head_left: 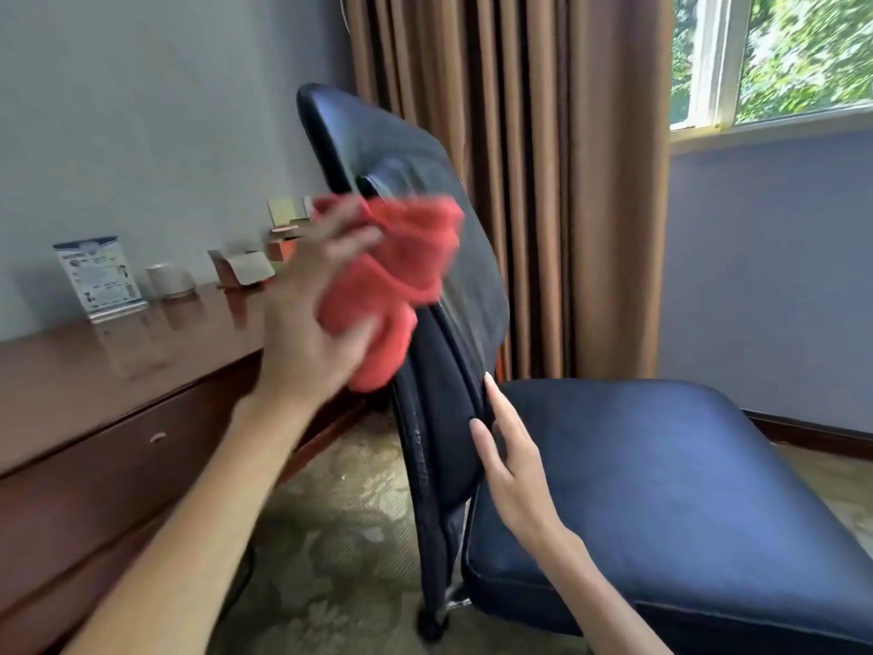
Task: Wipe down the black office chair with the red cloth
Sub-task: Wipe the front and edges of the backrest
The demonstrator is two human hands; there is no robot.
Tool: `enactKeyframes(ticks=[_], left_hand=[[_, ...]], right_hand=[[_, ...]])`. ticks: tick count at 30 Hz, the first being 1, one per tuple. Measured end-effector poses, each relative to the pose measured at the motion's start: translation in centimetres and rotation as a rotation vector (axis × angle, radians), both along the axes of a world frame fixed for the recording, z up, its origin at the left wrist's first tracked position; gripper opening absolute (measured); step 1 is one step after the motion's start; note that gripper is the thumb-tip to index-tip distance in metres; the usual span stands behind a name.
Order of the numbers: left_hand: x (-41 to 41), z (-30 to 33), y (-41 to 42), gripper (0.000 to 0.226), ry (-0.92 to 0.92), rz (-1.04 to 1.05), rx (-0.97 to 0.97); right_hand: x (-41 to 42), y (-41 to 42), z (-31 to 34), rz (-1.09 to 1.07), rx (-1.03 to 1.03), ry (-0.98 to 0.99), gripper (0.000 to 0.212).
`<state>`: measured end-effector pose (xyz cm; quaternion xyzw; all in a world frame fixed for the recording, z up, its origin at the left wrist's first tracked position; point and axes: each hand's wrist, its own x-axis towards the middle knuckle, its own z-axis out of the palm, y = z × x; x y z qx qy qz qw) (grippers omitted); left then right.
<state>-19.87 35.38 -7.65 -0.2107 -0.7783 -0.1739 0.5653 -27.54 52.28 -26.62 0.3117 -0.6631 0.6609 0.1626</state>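
The black office chair [425,286] stands on a patterned carpet [340,527], between a wooden counter [94,399] on the left and a window wall on the right. Its backrest is seen nearly edge-on, leaning toward the upper left, with the rear panel facing the counter and the padded front facing right. The seat cushion [661,489] spreads out low on the right, and one caster [432,624] shows at the bottom of the frame.

The red cloth [401,281] is bunched against the rear of the backrest about halfway up, hanging in loose folds over its edge. The left hand [307,323] holds it from the counter side; the hand is blurred, its fingers [349,229] curled into the fabric and the thumb tucked under the lower folds. The right hand [515,470] lies lower down, at the gap where the backrest meets the seat, its fingers [496,404] straight and close together, tips touching the backrest's edge and pointing upward.

On the counter, along the grey wall, stand a blue and white printed card in a clear stand [97,276], a small pale round container [167,281], and a few open cardboard boxes [243,269], the farther ones partly hidden behind the cloth and hand. A drawer pull [158,437] shows on the counter's front. Brown curtains [543,158] hang behind the chair, and beside them a window [774,54] looks onto green foliage.
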Motion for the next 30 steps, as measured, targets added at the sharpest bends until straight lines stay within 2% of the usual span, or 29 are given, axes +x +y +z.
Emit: enactKeyframes(ticks=[3,5,7,10,13,15,17,22,24,27,30], left_hand=[[1.2,-10.6,2.1,0.050,-0.111,0.156,-0.164],[1.9,-17.8,3.0,0.053,-0.192,0.199,-0.161],[2.3,-23.3,3.6,0.055,-0.269,0.195,-0.132],[2.4,-28.3,3.7,0.055,-0.313,0.176,-0.095],[3.3,-30.3,3.5,0.051,-0.309,0.122,-0.024],[3.5,-28.4,2.8,0.046,-0.235,0.079,0.021],[3.0,-22.5,2.2,0.040,-0.132,0.032,0.002],[-0.6,1.9,0.5,0.050,0.223,0.133,-0.047],[-1.5,9.6,0.2,0.045,0.276,0.192,-0.008],[-1.7,13.5,0.3,0.042,0.186,0.177,-0.002],[-1.1,9.8,0.3,0.047,0.129,0.183,-0.028]], right_hand=[[-0.3,0.7,0.5,0.054,-0.070,-0.056,0.050],[-0.1,0.9,0.7,0.109,-0.126,-0.142,0.045],[0.3,1.1,0.3,0.101,-0.120,-0.139,0.039],[0.8,1.7,0.2,0.119,-0.021,-0.128,0.041],[0.8,2.3,0.6,0.142,-0.012,-0.143,0.041],[0.5,2.6,0.7,0.151,-0.031,-0.152,0.040],[0.3,2.8,0.7,0.151,-0.032,-0.140,0.041],[0.1,3.0,0.7,0.110,0.019,-0.057,0.045],[-0.1,3.1,0.8,0.077,0.042,-0.030,0.048],[-0.4,2.8,1.5,0.040,0.047,-0.038,0.057],[-0.4,2.0,1.8,0.072,0.148,-0.049,0.075]])
